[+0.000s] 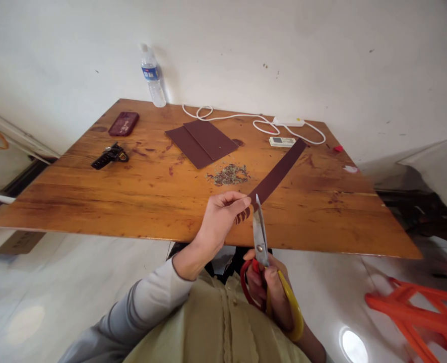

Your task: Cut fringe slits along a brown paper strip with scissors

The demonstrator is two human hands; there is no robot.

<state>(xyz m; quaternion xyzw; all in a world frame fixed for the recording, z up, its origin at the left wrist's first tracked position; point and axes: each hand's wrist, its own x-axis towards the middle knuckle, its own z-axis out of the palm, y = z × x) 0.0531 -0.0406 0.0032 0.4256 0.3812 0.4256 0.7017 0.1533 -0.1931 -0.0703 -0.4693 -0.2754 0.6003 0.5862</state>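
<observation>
My left hand (223, 214) pinches the near end of a long dark maroon strip (279, 174), which looks like paper or sandpaper. That end hangs in a fringe of narrow cut tabs below my fingers. The strip's far end reaches up and right over the table. In my right hand (274, 287) is a pair of scissors (260, 234) with one red and one yellow handle loop. Their blades point up and lie against the strip's edge, just right of my left fingertips. Beyond the hands, a pile of small clippings (229, 174) lies on the wooden table (132, 201).
Two maroon sheets (204, 141) overlap behind the clippings. A water bottle (153, 78) stands by the wall; a phone (124, 124) and a black strap (110, 156) lie at left. A white cable (231, 117) and a small white box (282, 142) are at back right. An orange stool (416, 307) stands right.
</observation>
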